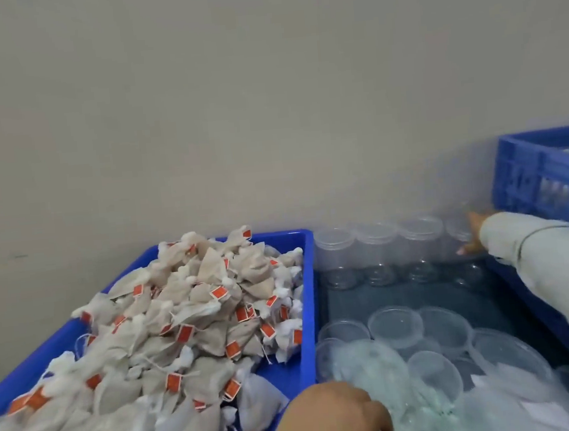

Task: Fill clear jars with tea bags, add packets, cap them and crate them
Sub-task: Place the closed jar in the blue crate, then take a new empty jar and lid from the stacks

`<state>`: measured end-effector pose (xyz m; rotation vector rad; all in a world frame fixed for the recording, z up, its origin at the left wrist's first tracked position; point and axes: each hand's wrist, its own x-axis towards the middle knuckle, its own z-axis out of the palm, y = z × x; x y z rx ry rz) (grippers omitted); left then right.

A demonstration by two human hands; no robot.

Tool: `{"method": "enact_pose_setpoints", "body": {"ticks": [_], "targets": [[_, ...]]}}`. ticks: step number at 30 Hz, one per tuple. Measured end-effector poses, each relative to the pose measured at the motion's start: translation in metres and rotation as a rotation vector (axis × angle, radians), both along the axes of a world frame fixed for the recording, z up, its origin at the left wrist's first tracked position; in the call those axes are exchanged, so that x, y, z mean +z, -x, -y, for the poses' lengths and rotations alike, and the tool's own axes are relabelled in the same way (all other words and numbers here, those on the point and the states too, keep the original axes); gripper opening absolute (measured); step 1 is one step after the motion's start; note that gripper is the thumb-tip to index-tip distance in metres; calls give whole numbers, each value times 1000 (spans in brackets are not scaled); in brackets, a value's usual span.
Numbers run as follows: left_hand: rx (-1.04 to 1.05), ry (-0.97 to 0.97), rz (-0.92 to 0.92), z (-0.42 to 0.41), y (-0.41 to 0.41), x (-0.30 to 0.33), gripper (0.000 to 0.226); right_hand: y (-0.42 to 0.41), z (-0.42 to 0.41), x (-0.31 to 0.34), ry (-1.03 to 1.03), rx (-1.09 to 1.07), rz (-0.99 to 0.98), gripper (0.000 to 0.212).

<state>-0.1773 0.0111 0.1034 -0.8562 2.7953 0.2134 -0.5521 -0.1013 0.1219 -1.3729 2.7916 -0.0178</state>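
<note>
Far right, right hand [473, 236] reached the fourth of four clear jars [379, 253] standing in a row; grip unclear. Left hand [338, 413] rested, fingers curled, on a clear bag [369, 369], beside roughly seven lids [395, 324]. Tea bags [183, 327] heaped in left blue tray [306, 302]; blue crate [548, 175] far right.

We find no writing that can be read: the orange tags [219, 292] on the tea bags [195, 312] are too blurred, and the blue crate [547, 171] shows no lettering.
</note>
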Motion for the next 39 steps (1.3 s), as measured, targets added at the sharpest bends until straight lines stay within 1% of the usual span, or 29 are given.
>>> {"method": "enact_pose_setpoints", "body": {"ticks": [2, 3, 6, 8, 11, 12, 13, 14, 16, 18, 20, 22, 23, 25, 27, 28, 30, 31, 32, 33, 34, 35, 37, 38, 39], "targets": [[5, 11, 16, -2, 1, 0, 31, 6, 3, -8, -36, -18, -38, 100], [16, 35, 15, -5, 1, 2, 30, 4, 4, -9, -7, -11, -47, 98], [45, 82, -65, -9, -2, 6, 32, -2, 5, -6, 54, -37, 11, 93], [48, 94, -91, -8, -6, 5, 34, -6, 3, -3, 209, -101, 38, 83], [12, 139, -51, -8, -5, 2, 36, -22, -7, 9, 552, -143, 11, 78], [-8, 150, -27, -9, -5, 1, 37, -30, -11, 17, 624, -132, 8, 79], [-19, 153, -42, -10, -5, 0, 39, -39, -16, 25, 657, -108, 16, 82], [-9, 146, -98, -11, -5, -2, 42, -49, -21, 34, 647, -84, 42, 87], [55, 118, -290, -12, -10, -6, 52, -72, -37, 52, 547, -71, 125, 97], [98, 155, -456, -14, -14, -10, 67, -99, -59, 64, 504, -30, 221, 100], [158, 212, -574, -18, -14, -8, 83, -135, -92, 64, 562, 118, 344, 102], [241, 251, -690, -24, -10, -3, 98, -179, -132, 55, 609, 329, 556, 105], [281, 257, -728, -27, -9, -2, 107, -200, -152, 47, 639, 425, 676, 101], [361, 208, -757, -31, -11, 2, 118, -229, -179, 28, 708, 521, 853, 80], [355, 206, -758, -34, -14, 5, 110, -237, -193, 4, 812, 497, 982, 59], [325, 235, -729, -37, -13, 7, 106, -238, -199, -6, 862, 467, 1035, 57], [266, 285, -640, -44, -10, 7, 106, -239, -208, -23, 961, 424, 1119, 56], [252, 283, -611, -46, -8, 6, 107, -237, -211, -29, 1015, 428, 1161, 49], [249, 257, -585, -48, -6, 5, 107, -234, -214, -35, 1060, 459, 1190, 42], [246, 197, -553, -50, -5, 6, 106, -229, -216, -40, 1092, 519, 1202, 42], [247, 67, -536, -50, -5, 7, 105, -223, -218, -43, 1092, 604, 1228, 46], [250, -151, -548, -49, -6, 9, 103, -216, -220, -47, 1066, 696, 1292, 53], [224, -655, -624, -49, -8, 10, 95, -204, -222, -55, 967, 853, 1507, 68], [191, -854, -667, -48, -10, 11, 91, -198, -222, -57, 936, 878, 1605, 71], [164, -991, -708, -47, -12, 12, 90, -192, -221, -61, 938, 797, 1656, 72]]}}
